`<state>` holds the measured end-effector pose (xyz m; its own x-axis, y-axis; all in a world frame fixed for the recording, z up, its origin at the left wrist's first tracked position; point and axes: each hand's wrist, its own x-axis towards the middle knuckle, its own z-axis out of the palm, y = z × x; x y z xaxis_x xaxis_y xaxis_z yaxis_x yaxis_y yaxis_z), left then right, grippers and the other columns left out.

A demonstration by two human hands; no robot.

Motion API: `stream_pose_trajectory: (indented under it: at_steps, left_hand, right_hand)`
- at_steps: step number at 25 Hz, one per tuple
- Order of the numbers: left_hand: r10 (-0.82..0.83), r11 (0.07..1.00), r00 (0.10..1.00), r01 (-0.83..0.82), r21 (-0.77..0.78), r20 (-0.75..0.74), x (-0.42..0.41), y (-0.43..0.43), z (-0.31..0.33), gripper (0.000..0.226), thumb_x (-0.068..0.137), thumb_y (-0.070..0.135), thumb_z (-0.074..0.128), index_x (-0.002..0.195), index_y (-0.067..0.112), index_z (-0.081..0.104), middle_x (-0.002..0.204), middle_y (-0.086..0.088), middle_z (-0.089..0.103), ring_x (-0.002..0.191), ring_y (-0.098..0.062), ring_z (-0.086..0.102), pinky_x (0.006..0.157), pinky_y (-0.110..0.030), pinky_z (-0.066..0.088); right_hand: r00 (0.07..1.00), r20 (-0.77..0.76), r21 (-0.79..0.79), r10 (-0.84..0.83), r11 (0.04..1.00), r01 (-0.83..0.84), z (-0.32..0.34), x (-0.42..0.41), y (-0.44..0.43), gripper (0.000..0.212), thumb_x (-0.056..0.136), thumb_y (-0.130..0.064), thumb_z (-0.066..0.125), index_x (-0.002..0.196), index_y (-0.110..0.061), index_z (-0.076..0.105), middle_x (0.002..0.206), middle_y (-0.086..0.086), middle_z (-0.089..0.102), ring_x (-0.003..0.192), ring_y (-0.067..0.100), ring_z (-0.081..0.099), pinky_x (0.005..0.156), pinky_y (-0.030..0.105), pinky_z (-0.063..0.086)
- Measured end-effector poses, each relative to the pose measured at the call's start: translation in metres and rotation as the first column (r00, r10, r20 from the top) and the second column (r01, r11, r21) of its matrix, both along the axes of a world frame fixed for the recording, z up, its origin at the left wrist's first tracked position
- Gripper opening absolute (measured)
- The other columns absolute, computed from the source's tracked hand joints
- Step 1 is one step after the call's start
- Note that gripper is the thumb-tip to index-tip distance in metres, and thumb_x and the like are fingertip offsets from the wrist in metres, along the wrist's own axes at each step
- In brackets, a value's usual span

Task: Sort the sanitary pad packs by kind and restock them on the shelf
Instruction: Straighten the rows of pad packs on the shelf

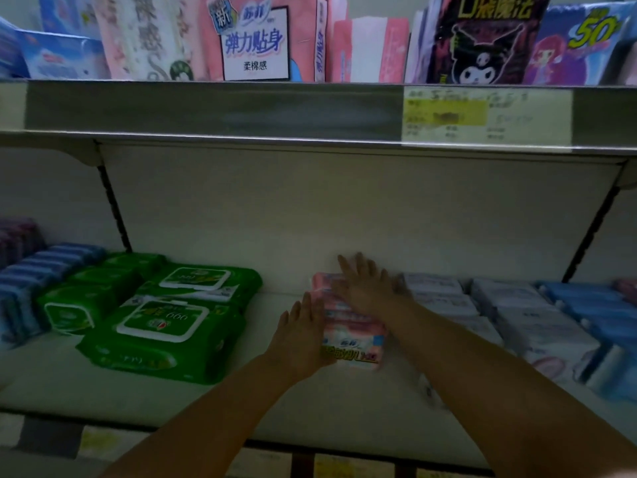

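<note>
Forearms fill the lower frame as I steer. On the lower shelf (310,401), my left hand (299,334) lies straight-fingered against the left flank of the pink pad packs (355,339) at centre. My right hand (367,288) rests flat on top, fingers spread toward the back wall. That stack's long axis runs front to back. White pad packs (441,291) sit just right, green wet-wipe packs (165,326) left.

Can't read blurred price label (486,115); can't see tops of pink packs (355,343) under right hand (365,288); lose blue packs (586,301) at edge
</note>
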<state>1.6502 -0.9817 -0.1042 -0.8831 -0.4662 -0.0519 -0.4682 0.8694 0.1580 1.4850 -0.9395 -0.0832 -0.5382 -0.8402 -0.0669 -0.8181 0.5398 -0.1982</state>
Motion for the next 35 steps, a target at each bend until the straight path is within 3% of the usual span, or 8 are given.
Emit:
stream_pose_trajectory:
  at_steps: [4, 9, 18, 27, 35]
  left_hand:
    - [0.01, 0.999, 1.0, -0.009, 0.03, -0.012, -0.012, -0.005, -0.007, 0.101, 0.086, 0.051, 0.055, 0.147, 0.005, -0.011, 0.155, -0.019, -0.011, 0.144, -0.03, 0.002, 0.117, -0.039, 0.01]
    - [0.036, 0.993, 0.998, -0.029, 0.116, -0.059, -0.023, -0.002, -0.012, 0.103, 0.086, 0.042, 0.06, 0.145, 0.003, -0.016, 0.153, -0.02, -0.015, 0.143, -0.03, 0.012, 0.114, -0.03, 0.016]
    - [0.073, 0.993, 0.992, -0.062, 0.098, -0.107, -0.029, 0.012, -0.019, 0.099, 0.089, 0.033, 0.059, 0.142, 0.001, -0.019, 0.153, -0.018, -0.017, 0.144, -0.026, 0.012, 0.112, -0.024, 0.018]
    - [0.064, 0.992, 0.993, -0.052, 0.116, -0.101, -0.035, 0.028, -0.02, 0.098, 0.09, 0.035, 0.057, 0.143, 0.001, -0.018, 0.153, -0.019, -0.018, 0.144, -0.027, 0.012, 0.114, -0.028, 0.018]
    - [0.089, 0.992, 0.994, -0.083, 0.09, -0.067, -0.044, 0.03, -0.017, 0.097, 0.09, 0.034, 0.057, 0.143, 0.001, -0.018, 0.153, -0.02, -0.017, 0.143, -0.029, 0.012, 0.113, -0.028, 0.019]
  right_hand:
    - [0.999, -0.022, -0.025, 0.047, 0.999, -0.047, -0.018, 0.007, -0.016, 0.061, 0.099, -0.05, 0.02, 0.15, -0.025, -0.002, 0.158, 0.007, -0.009, 0.144, 0.033, -0.008, 0.114, 0.051, -0.005]
    - [0.999, -0.03, -0.043, 0.043, 0.998, -0.045, -0.029, 0.003, -0.022, 0.059, 0.098, -0.048, 0.022, 0.149, -0.019, 0.016, 0.156, 0.015, 0.01, 0.143, 0.035, 0.007, 0.115, 0.051, 0.005]
    - [0.997, -0.012, 0.007, 0.074, 0.997, -0.074, -0.031, -0.002, -0.016, 0.057, 0.099, -0.044, 0.019, 0.149, -0.019, 0.011, 0.156, 0.013, 0.012, 0.142, 0.034, 0.012, 0.115, 0.05, 0.009]
    - [0.999, 0.01, 0.095, 0.036, 0.995, -0.036, -0.023, -0.004, 0.006, 0.06, 0.099, -0.047, 0.017, 0.15, -0.019, 0.004, 0.157, 0.015, 0.005, 0.142, 0.038, 0.005, 0.116, 0.051, 0.005]
    - [0.997, 0.031, 0.069, 0.066, 0.995, -0.068, -0.023, -0.013, 0.005, 0.06, 0.099, -0.047, 0.018, 0.15, -0.021, 0.002, 0.157, 0.011, 0.002, 0.144, 0.033, 0.0, 0.116, 0.05, 0.001]
